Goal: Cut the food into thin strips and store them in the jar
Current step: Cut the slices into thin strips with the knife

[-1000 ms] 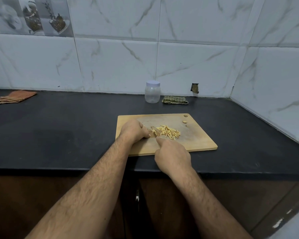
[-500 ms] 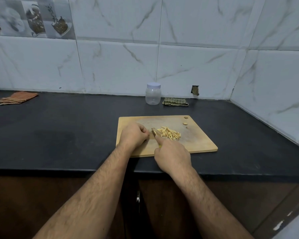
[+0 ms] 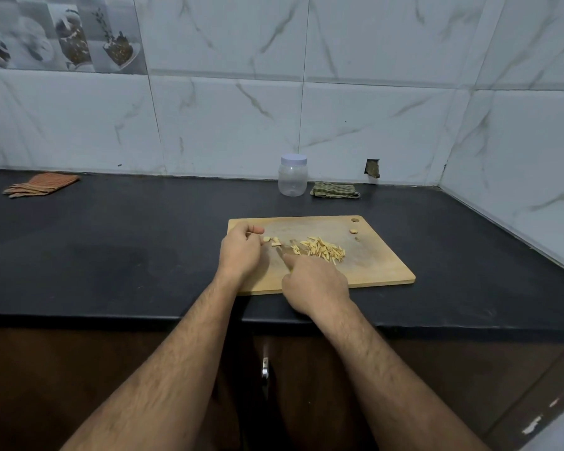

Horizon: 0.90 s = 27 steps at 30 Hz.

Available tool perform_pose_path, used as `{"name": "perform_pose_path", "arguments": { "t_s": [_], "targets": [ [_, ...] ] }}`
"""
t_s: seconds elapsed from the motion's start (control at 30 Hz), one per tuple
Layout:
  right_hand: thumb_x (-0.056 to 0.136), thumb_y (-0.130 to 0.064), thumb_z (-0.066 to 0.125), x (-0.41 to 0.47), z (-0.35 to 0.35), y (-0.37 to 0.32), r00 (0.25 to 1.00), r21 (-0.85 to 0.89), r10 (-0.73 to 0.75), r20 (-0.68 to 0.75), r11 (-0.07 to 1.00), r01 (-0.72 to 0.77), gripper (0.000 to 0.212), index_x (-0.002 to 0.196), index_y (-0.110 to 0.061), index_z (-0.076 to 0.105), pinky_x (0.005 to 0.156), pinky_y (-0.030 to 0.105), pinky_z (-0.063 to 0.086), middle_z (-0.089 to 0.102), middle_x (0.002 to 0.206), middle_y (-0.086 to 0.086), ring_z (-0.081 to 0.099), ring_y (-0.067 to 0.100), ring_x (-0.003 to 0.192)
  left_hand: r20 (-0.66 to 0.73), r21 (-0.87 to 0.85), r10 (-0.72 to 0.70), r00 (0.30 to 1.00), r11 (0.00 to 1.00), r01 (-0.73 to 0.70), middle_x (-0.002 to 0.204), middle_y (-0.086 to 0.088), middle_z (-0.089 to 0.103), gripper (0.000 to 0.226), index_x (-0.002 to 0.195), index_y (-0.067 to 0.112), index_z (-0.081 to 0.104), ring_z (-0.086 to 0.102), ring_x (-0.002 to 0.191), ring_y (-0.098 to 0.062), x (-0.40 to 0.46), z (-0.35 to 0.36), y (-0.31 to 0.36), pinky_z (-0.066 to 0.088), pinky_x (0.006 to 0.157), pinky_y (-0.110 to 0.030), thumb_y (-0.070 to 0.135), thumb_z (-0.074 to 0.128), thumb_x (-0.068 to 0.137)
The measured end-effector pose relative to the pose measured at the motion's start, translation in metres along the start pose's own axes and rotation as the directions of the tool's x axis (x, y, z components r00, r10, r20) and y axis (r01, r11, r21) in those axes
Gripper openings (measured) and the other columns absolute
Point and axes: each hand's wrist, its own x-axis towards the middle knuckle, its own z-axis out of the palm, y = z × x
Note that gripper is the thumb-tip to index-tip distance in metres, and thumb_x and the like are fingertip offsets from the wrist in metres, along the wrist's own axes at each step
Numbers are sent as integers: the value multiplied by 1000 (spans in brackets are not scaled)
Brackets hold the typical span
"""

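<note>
Left hand (image 3: pixel 240 252), grip curled beside food pieces (image 3: pixel 272 240); right hand (image 3: pixel 316 283) clamps knife (image 3: pixel 282 252); strips (image 3: pixel 323 250) at 3 o'clock on board (image 3: pixel 378 258).

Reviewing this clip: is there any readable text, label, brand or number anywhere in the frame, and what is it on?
None readable.
Jar: clear with a white lid, no label visible.
Decorative wall tile: pictures only, no lettering visible.
Cutting board, both folded cloths: no markings visible.
</note>
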Motion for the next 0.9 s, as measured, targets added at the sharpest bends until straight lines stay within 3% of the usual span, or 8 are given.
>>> {"name": "perform_pose_path", "arguments": {
  "t_s": [0.17,0.43,0.67,0.8,0.9],
  "targets": [
    [95,-15,41,-2,-13,28,991,12,128,-27,992,-128,55,147,-34,43,88,33,44,60,134,2,56,24,119,-21,138,32,999,990,-28,100,9,63,26,104,18,69,56,95,-12,0,4,-1,38,81,-22,7,48,92],
    [95,-19,43,3,-7,21,999,53,35,10,998,-36,57,148,-38,41,91,34,46,55,142,-2,54,23,123,62,482,20,998,875,-48,99,9,71,17,95,27,74,62,93,-15,10,13,10,47,72,-26,25,59,90],
    [94,-19,44,6,-1,24,999,129,47,-1,991,-47,55,147,-34,44,99,37,48,54,143,-2,52,23,125,67,611,-6,998,791,-36,98,7,71,14,96,27,75,64,94,-18,14,17,20,51,71,-29,26,62,93],
    [94,-19,44,8,-2,27,999,144,49,12,988,-50,55,147,-34,44,100,37,47,52,145,-3,51,22,126,144,694,43,989,708,-132,103,2,71,18,103,21,73,65,98,-21,15,14,33,50,73,-29,29,59,97],
    [94,-20,44,7,-1,27,998,175,57,4,983,-57,55,148,-33,43,102,37,45,51,146,-4,50,22,128,163,727,-10,987,677,-113,100,-1,71,19,104,16,71,65,91,-22,13,15,39,48,66,-30,22,54,98]
  ]
}}
